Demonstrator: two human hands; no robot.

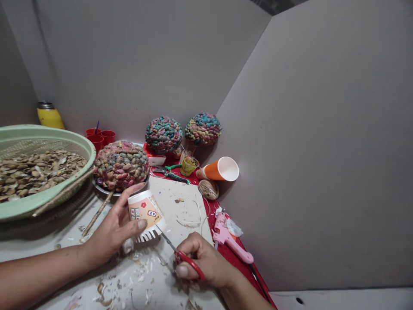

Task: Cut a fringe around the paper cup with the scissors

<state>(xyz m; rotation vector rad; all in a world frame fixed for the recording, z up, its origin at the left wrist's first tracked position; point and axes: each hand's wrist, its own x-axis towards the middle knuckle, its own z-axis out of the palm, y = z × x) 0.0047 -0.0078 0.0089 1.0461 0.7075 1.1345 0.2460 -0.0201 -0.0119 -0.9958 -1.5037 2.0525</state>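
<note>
My left hand (119, 224) grips a printed paper cup (146, 211), thumb on its front and fingers behind. The cup is tilted, and a row of short slits makes a fringe along its lower edge. In my right hand (203, 262) is a pair of scissors (188, 259) with red handles. Their blades point up and left to the fringed edge of the cup; whether they are cutting into the paper I cannot tell. Just behind my left hand sits a round ornament (121, 165) covered in coloured shells or husks, with a stick leaning out below it.
Left is a green basket (92, 150) of brown husks. Two more coloured balls (164, 134) stand at the back beside green-handled pliers (171, 172). Orange paper cups (214, 171), a twine roll (208, 189) and a pink glue gun (230, 239) lie right. Scraps litter the table (122, 275).
</note>
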